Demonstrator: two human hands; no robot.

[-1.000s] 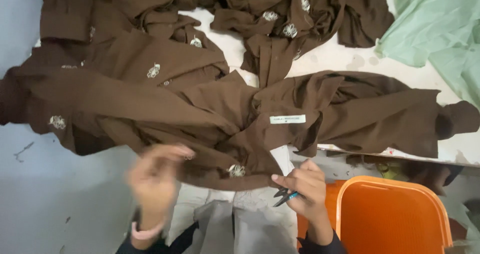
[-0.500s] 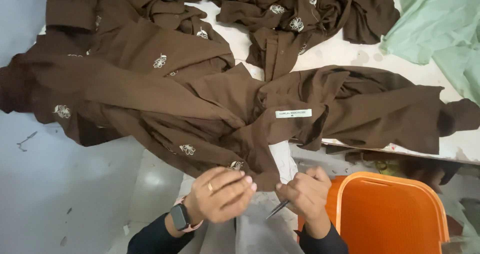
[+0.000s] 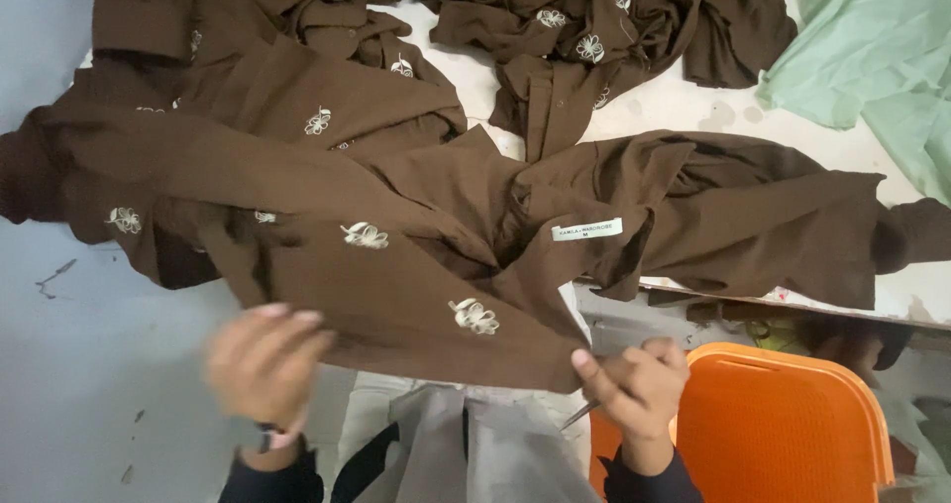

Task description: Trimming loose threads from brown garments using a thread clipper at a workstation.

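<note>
So the brown cotton garment with cream embroidered flowers (image 3: 396, 265) is spread over the near edge of the white worktable (image 3: 693, 107), its lower hem hanging off toward the person. Right hand (image 3: 634, 389) has the hem corner pinched between thumb and fingers, and it's also closed round a small metal thread snip (image 3: 580, 416) poking out underneath. Left hand (image 3: 263, 364) is blurry, sitting at the hem's left end, fingers loosely spread; can't tell if it's actually gripping cloth. Orange plastic basket (image 3: 783, 424) sits just right of the right hand.
</note>
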